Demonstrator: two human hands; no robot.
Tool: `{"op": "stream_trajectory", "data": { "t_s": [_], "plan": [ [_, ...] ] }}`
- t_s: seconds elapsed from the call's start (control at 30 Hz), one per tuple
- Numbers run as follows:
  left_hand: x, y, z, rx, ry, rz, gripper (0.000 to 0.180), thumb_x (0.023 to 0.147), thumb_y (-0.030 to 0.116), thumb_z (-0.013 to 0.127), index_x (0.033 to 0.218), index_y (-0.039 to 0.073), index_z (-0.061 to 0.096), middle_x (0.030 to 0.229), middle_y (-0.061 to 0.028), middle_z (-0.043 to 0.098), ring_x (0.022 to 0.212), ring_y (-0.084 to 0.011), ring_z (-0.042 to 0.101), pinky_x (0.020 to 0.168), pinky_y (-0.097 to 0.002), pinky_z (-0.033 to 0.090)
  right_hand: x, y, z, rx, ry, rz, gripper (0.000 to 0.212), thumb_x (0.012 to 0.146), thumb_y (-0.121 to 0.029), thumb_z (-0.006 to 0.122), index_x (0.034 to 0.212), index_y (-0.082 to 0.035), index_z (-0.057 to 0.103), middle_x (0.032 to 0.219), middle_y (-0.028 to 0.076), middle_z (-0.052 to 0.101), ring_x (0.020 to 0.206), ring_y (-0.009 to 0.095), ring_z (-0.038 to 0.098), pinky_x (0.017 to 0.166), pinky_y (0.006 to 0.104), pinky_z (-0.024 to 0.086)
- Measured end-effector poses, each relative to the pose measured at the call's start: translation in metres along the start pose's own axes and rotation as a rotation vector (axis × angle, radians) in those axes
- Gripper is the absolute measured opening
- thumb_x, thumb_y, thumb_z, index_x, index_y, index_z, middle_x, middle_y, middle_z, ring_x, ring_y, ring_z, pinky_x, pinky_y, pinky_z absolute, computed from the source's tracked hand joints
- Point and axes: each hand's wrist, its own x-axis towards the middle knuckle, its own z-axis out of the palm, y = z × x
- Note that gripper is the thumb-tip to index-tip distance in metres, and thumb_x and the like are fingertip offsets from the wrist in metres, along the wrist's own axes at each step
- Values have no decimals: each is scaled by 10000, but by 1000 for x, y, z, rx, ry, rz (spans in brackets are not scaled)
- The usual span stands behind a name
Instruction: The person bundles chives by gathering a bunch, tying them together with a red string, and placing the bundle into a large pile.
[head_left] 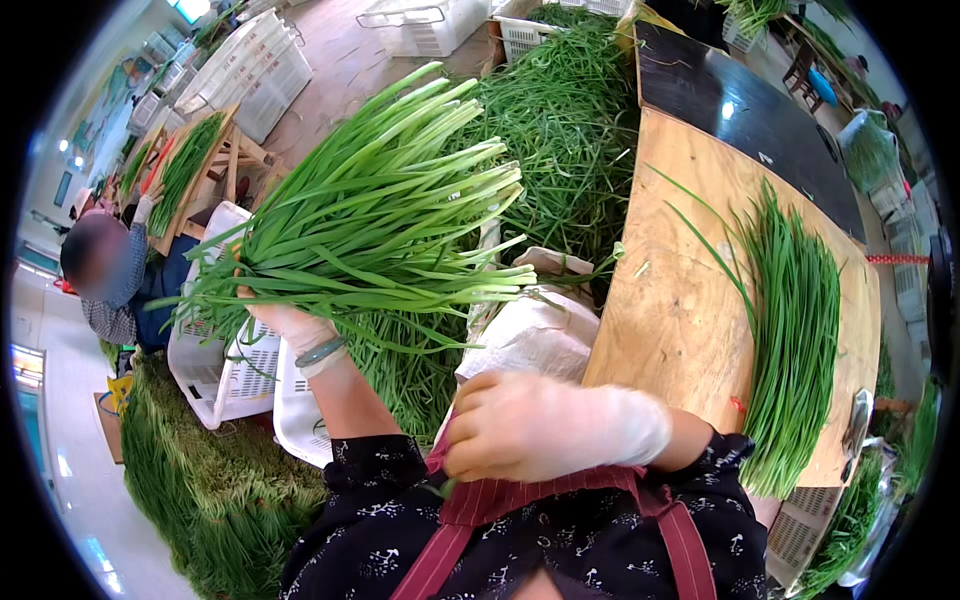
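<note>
A large bunch of garlic chives (380,220) lies across my left hand (285,318), its pale cut ends toward the right and its green leaf tips toward the left. Fingers of that gloved hand are closed around the bunch from below, mostly hidden by the leaves. In front of my chest, my right hand (535,425) wears a whitish glove and is blurred by motion. Its fingers are curled in; a small green bit shows beneath them, and I cannot make out what they hold. On the wooden board (690,260) to the right lies another pile of chives (795,340).
Loose chives heap up (560,120) ahead, beside the board. White plastic crates (215,385) stand at left, above stacked chives (200,480). A co-worker (110,270) sits at far left by a small wooden table. Tall white crates (245,75) stand behind.
</note>
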Motion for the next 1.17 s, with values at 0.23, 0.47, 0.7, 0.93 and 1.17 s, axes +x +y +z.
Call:
{"op": "stream_trajectory", "data": {
  "t_s": [0.23,0.47,0.7,0.93,1.17],
  "plan": [
    [-7,5,-17,26,22,44,383,860,384,475,1139,138,567,1163,-70,564,1045,-261,533,909,-445,418,-75,85,-88,-248,731,1014,510,797,-282,649,1239,-86,487,975,147,622,836,253,612,754,328,476],
    [-16,8,-1,-29,-248,6,383,869,337,489,1180,120,545,1212,-69,539,1088,-228,510,932,-424,407,-14,91,-87,402,268,731,682,800,-537,562,1215,-1,501,1149,153,572,1067,221,526,944,321,375],
    [10,26,-57,-384,-418,-162,397,923,312,439,1253,95,479,1292,-65,462,1134,-201,463,986,-378,360,5,97,-54,870,433,603,465,796,-283,663,1143,2,542,1026,67,616,950,136,564,881,271,417],
    [16,19,-60,-466,-475,-167,388,918,284,458,1255,93,478,1299,-67,457,1141,-184,462,978,-349,364,1,87,-42,1214,567,808,357,842,-223,621,1096,22,571,979,76,636,868,144,599,818,267,457],
    [-17,54,-101,-1033,-324,-315,367,862,116,550,1216,47,488,1206,-66,531,1052,-158,519,892,-284,424,1,99,-35,993,485,768,339,805,-119,634,1123,-15,583,1050,49,622,940,132,562,866,269,429]
  ]
}}
